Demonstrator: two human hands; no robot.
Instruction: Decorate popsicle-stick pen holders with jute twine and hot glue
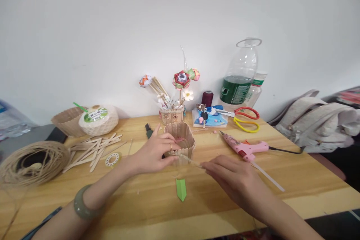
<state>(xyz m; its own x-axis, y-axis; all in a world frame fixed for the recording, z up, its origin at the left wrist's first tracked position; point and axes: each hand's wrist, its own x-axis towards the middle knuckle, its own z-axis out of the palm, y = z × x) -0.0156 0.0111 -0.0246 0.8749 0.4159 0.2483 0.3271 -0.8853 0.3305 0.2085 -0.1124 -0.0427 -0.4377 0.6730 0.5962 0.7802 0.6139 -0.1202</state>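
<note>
Two bare hands at a slatted container, as I view them remotely from the head camera. The container stands at the middle of the wooden table, in front of a smaller pot of flowers and sticks. A thin glossy strand runs from the container's near side toward the right. The right hand pinches the strand's free end between bunched fingertips. The left hand lies over the container's near left side, fingers partly spread; I cannot tell whether it grips the wall, the strand or both. Whether the strand is fixed there is also unclear to me.

For good handling, I judge that the left fingers need to steady the container without squeezing its walls inward, while the right hand holds the strand lightly taut, level and untwisted. I favour a gentle pull, since a hard one probably tips or drags so light a container. The pink glue gun lies near the right hand, so I want that wrist clear of its nozzle.
</note>
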